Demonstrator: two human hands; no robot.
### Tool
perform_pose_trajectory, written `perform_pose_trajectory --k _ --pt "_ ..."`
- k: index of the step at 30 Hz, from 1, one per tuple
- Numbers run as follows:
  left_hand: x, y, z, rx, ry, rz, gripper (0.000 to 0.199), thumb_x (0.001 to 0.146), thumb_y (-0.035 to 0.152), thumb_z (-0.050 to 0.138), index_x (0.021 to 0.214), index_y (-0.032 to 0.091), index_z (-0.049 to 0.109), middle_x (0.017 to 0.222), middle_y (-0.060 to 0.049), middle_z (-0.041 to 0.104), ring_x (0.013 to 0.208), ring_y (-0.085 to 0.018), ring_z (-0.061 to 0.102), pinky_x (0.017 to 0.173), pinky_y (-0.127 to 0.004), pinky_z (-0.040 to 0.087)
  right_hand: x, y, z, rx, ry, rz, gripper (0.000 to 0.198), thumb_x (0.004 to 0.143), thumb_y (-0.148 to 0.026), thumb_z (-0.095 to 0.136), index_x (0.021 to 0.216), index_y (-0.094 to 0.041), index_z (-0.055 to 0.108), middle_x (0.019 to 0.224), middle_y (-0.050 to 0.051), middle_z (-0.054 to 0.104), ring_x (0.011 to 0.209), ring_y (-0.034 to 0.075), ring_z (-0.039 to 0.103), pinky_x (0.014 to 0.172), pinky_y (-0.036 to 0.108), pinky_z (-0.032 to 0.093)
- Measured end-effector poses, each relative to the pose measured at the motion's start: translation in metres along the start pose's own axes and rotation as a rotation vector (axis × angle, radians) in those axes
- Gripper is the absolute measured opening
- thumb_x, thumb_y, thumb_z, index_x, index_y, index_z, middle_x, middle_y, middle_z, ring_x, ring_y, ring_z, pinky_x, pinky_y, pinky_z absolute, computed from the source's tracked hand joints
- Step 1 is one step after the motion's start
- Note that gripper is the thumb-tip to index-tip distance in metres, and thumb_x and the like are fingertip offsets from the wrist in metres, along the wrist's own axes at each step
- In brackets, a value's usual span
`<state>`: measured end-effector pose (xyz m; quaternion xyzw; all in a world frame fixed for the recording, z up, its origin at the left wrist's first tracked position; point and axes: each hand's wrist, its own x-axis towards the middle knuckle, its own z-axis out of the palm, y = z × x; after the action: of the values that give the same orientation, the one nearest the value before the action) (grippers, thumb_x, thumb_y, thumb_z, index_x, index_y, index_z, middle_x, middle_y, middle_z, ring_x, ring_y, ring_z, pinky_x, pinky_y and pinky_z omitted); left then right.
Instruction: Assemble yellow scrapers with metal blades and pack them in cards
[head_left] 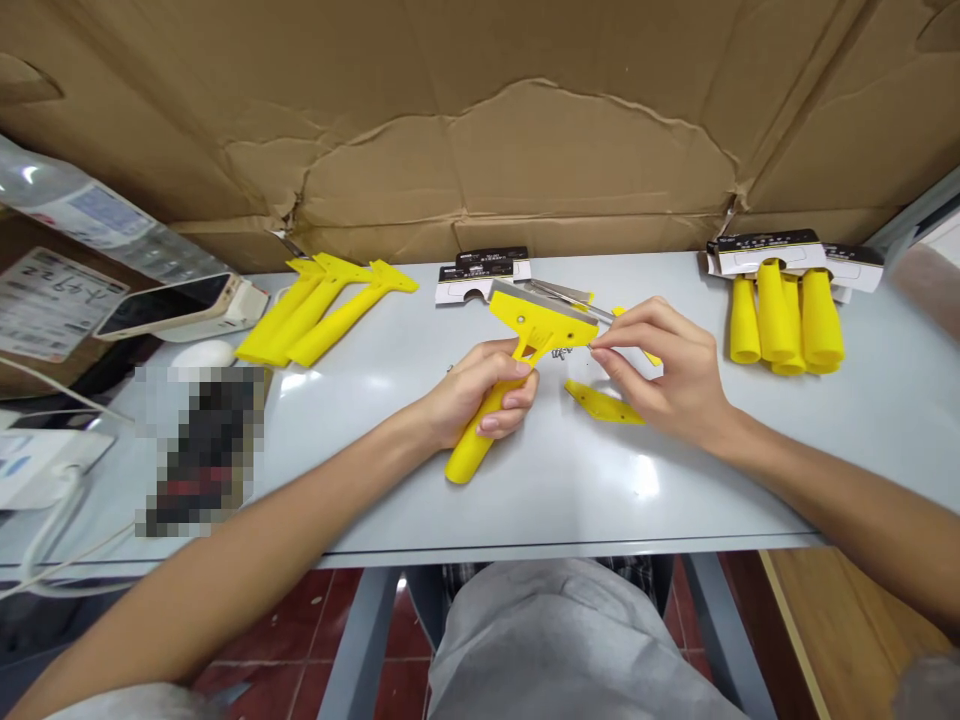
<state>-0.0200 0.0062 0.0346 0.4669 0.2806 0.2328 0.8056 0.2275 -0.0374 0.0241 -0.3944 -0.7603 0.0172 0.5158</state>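
My left hand [480, 393] is wrapped round the handle of a yellow scraper [541, 318], which is tilted with its wide head up and a metal blade along the top edge. At the right end of that head, my right hand [667, 370] pinches with thumb and forefinger. Whatever lies between those fingertips is too small to make out. Below the right hand, partly covered by it, a loose yellow plate [600, 404] with holes lies on the table. Several small screws [561, 353] show just behind the scraper head. Thin metal pieces [559, 292] lie farther back, partly hidden.
Several yellow scraper handles [322, 305] lie at the left. Scrapers with black-and-white card sleeves [780, 250] stand at the right; more sleeves [484, 275] lie at the back. A phone [169, 305], a bottle [97, 215] and cables [45, 520] fill the left side. Cardboard [480, 150] walls the back.
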Motion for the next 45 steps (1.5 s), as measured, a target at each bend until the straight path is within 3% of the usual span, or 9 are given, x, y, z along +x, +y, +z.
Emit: perform_pose_trajectory --k 13,20,45 --pt "-0.003 -0.001 0.009 0.048 0.015 -0.008 0.026 0.085 0.035 0.078 0.084 0.019 0.057 0.057 0.006 0.053 0.031 -0.005 0.036 0.031 -0.017 0.031 0.002 -0.004 0.004 -0.010 -0.021 0.069 0.018 0.101 -0.035 0.069 0.100 -0.021 0.081 0.106 0.009 0.067 0.100 0.015 0.064 0.089 0.034 0.056" --pt "-0.006 0.002 0.016 0.068 0.050 -0.008 0.024 0.084 0.032 0.077 0.084 0.020 0.056 0.057 0.007 0.053 0.032 -0.006 0.038 0.032 -0.017 0.031 0.003 -0.001 0.004 -0.018 -0.015 0.012 0.016 0.100 -0.033 0.071 0.098 -0.021 0.080 0.106 0.009 0.066 0.100 0.014 0.064 0.083 0.032 0.054" --pt "-0.001 -0.003 0.024 0.058 0.155 -0.051 0.020 0.080 0.029 0.073 0.085 0.020 0.056 0.056 0.006 0.051 0.032 -0.005 0.036 0.031 -0.016 0.028 0.002 0.007 0.006 -0.065 -0.145 0.021 0.018 0.102 -0.030 0.062 0.099 -0.017 0.075 0.111 0.009 0.068 0.105 0.016 0.063 0.092 0.034 0.053"
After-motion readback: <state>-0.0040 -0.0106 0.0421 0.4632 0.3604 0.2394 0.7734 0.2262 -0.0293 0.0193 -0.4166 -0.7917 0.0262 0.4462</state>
